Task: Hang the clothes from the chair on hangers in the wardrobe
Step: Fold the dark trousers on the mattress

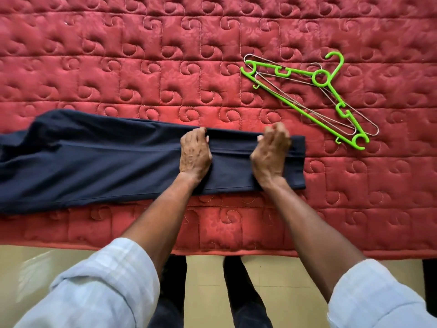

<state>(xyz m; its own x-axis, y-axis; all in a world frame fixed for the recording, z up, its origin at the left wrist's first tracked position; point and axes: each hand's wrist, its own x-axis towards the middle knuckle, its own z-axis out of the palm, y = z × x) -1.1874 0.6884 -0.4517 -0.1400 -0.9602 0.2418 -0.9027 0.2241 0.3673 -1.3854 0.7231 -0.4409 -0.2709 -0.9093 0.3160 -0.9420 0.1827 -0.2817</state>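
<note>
Dark navy trousers (99, 159) lie lengthwise across a red quilted bed (165, 55), the hem end just right of the hands. The left hand (195, 153) rests on the cloth with fingers curled over the far folded edge, gripping it. The right hand (272, 153) lies on the leg close to the hem; it is blurred, so whether it pinches the cloth or only presses it I cannot tell. The two hands sit near each other but apart.

The step looks like squaring the legs before hanging. To do it well, keep the creases matched along the far edge and smooth from the left hand outward, so nothing bunches.

Beyond the right hand, well apart from the trousers, a green plastic hanger (307, 95) lies over wire hangers (364, 129). Bare quilt stretches beyond both hands. The bed's near edge runs under the forearms, so cloth pulled toward the body could slide off.
</note>
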